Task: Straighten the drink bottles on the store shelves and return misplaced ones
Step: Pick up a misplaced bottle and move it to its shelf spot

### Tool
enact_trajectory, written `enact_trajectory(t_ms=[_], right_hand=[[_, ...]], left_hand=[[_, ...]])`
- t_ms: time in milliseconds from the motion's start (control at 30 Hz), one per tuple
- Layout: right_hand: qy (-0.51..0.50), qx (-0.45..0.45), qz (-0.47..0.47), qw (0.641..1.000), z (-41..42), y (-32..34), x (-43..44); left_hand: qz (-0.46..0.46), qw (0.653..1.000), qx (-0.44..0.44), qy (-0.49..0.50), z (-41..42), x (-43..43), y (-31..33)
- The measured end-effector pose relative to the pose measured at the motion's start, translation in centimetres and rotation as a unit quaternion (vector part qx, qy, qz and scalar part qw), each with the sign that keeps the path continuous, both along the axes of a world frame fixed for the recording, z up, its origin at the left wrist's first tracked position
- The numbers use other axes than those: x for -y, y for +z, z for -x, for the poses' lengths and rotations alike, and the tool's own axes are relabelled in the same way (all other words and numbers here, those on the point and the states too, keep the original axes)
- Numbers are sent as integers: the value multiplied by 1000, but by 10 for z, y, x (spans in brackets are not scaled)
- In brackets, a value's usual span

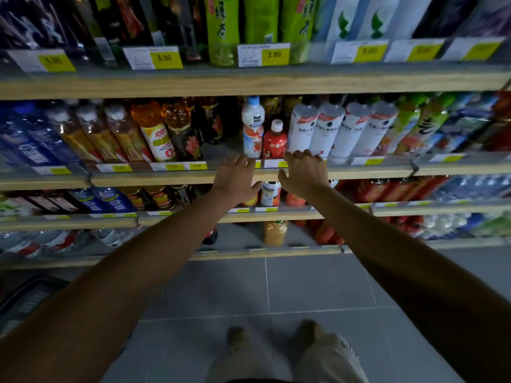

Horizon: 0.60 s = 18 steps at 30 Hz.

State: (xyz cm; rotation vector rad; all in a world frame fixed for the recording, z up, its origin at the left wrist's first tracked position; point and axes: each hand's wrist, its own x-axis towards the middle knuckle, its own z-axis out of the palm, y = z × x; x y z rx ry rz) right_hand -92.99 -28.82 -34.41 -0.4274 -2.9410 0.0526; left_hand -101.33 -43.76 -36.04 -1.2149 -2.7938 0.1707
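Note:
A tall white bottle with a blue cap [253, 125] and a shorter red bottle with a white cap [275, 140] stand side by side at the front of the second shelf [359, 172]. My left hand [237, 176] reaches toward that shelf's edge just below the white bottle, fingers spread, holding nothing. My right hand [302, 171] is at the shelf edge just right of the red bottle, fingers loosely bent over the rail, holding nothing. A row of white bottles with red bands [329, 128] stands right of the red one.
Orange and amber tea bottles [154, 131] and blue water bottles [30, 139] fill the second shelf's left side. Green tea bottles [224, 26] stand on the top shelf. Lower shelves hold more drinks, including a yellow juice bottle [275, 233]. A dark basket [25, 302] sits on the floor at left.

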Motion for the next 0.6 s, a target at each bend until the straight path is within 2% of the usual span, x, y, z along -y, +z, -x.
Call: enact_trajectory(t_ms=[267, 600], right_hand=[[-55, 11, 20, 998, -52, -12, -74], [-94, 27, 20, 995, -146, -19, -233]], left_hand=[[8, 998, 15, -54, -39, -77, -4], [3, 996, 25, -88, -124, -245, -9]])
